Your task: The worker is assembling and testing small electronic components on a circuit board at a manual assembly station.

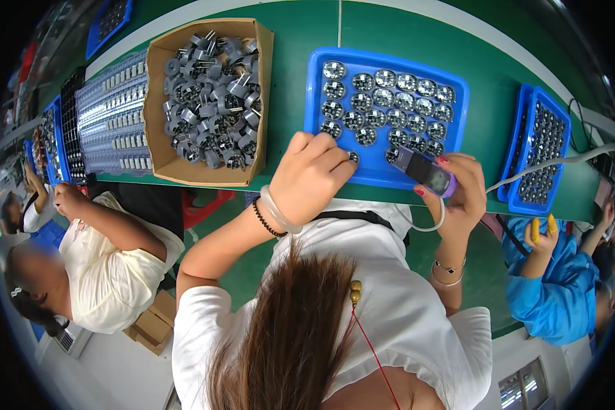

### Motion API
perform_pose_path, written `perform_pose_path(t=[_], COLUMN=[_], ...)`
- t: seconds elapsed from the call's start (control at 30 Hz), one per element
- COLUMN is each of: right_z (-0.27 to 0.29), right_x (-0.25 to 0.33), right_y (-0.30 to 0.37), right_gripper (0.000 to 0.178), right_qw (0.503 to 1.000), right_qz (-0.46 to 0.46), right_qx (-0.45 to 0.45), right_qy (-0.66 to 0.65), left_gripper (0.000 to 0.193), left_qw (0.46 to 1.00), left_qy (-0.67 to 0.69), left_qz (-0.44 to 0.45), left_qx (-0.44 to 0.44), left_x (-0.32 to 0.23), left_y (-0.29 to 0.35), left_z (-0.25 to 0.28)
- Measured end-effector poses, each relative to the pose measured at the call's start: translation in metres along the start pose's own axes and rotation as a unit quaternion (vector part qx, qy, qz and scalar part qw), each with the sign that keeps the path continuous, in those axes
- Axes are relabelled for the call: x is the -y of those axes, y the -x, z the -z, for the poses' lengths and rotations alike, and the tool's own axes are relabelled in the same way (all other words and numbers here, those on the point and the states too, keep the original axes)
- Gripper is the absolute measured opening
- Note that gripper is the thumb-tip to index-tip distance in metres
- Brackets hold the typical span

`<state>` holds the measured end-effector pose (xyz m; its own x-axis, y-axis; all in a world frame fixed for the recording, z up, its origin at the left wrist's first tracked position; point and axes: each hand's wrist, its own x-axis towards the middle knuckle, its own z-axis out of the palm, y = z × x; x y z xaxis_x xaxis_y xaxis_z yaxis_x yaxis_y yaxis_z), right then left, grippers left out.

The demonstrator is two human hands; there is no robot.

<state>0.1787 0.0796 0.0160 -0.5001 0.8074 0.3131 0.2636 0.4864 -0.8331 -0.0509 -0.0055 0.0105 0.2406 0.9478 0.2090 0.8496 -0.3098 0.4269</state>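
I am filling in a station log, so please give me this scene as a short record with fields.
Left hand: beside a round part at the near left of the blue tray; grip unclear
Right hand: holds a dark and purple handheld device over the tray's near right
Tray contents: round silver-and-black parts in rough rows
Left of tray: open cardboard box with grey parts
Surface: green table
Nearby people: at both sides

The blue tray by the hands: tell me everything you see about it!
The tray is blue, rectangular and shallow, with a raised rim, and looks plastic. It lies flat on the green table, right of the cardboard box. Round black-and-silver parts sit in rough rows inside. The left hand and right hand are at its near side; whether they touch it is unclear.
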Motion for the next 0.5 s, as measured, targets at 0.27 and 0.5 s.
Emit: perform_pose_path(t=[0.27,0.5], right_z=[-0.001,-0.008], right_x=[0.002,0.006], right_y=[-0.003,-0.017], right_gripper=[0.047,0.045], right_qw=[1.0,0.998], right_qz=[0.005,0.044], right_qx=[0.012,0.034], right_qy=[-0.002,0.029], left_gripper=[0.018,0.01], left_qw=[0.999,0.998], left_qy=[0.023,-0.011], left_qz=[0.036,0.0], left_qx=[0.008,-0.066], left_x=[-0.004,0.001], left_y=[-0.02,-0.027], left_z=[0.01,-0.01])
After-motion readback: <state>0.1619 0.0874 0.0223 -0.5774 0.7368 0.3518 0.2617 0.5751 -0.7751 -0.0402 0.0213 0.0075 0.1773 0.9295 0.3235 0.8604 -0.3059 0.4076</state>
